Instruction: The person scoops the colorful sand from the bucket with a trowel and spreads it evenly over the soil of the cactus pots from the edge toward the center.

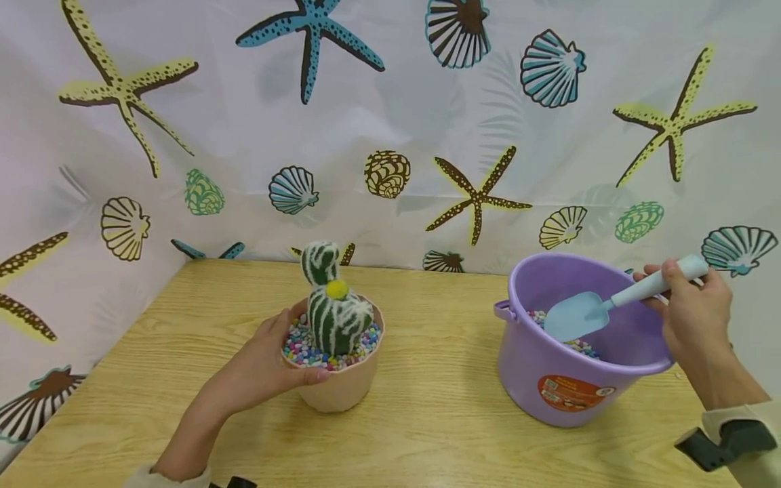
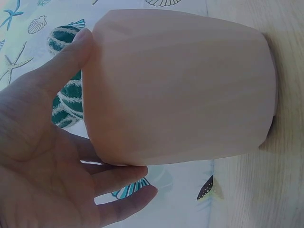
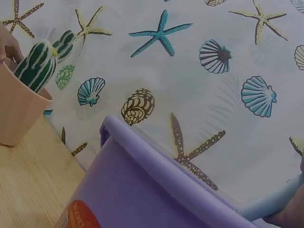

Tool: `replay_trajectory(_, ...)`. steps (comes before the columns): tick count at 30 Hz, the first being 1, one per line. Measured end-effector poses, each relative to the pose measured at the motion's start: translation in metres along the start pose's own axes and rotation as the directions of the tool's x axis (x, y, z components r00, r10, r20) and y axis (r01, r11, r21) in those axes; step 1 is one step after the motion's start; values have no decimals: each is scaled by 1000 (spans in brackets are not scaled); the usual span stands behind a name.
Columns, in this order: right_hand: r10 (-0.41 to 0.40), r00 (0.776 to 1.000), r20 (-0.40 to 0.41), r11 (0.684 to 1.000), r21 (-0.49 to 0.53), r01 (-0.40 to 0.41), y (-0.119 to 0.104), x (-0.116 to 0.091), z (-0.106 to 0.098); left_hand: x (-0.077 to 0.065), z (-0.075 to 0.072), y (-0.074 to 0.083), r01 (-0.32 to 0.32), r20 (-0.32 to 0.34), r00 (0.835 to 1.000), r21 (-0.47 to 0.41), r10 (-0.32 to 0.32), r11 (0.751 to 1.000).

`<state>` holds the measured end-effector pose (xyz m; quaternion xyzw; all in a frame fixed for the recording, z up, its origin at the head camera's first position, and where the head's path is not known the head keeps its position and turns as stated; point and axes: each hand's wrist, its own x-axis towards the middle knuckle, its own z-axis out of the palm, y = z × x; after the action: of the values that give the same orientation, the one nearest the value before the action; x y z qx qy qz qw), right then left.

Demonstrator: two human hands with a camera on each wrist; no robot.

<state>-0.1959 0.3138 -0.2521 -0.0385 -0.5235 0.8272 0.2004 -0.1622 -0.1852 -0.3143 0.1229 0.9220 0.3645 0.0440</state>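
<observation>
My left hand (image 1: 259, 362) grips the rim of a pale peach flowerpot (image 1: 342, 390), thumb on the near side and fingers around the left. A green and white toy cactus (image 1: 335, 322) with a yellow flower stands in the pot amid multicoloured pebbles (image 1: 299, 346). In the left wrist view the pot's side (image 2: 180, 90) fills the middle. My right hand (image 1: 698, 315) holds a light blue hand shovel (image 1: 576, 316) by its handle. The shovel's blade hangs inside a purple bucket (image 1: 518, 366), above more coloured pebbles (image 1: 582, 348). Whether the blade touches these pebbles I cannot tell.
Pot and bucket stand apart on a light wooden table (image 1: 436, 379), the bucket to the right. Behind the table hangs a white sheet (image 1: 354, 129) printed with starfish and shells. An orange label (image 1: 573, 393) marks the bucket's front.
</observation>
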Motion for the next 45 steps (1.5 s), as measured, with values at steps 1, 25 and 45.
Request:
replay_trajectory(1,7,1000,0,1000,-9,-7,1,0,-1,0,0,0,-2,-1,1000,0,2,1000)
replay_trajectory(25,-1,990,140,378,-917,130,0,9,-20,-1,0,2,-15,-8,1000,6,15,1000)
replay_trajectory(45,8,994,112,231,-967,107,6,14,-38,0,0,1,-14,1,1000,31,14,999)
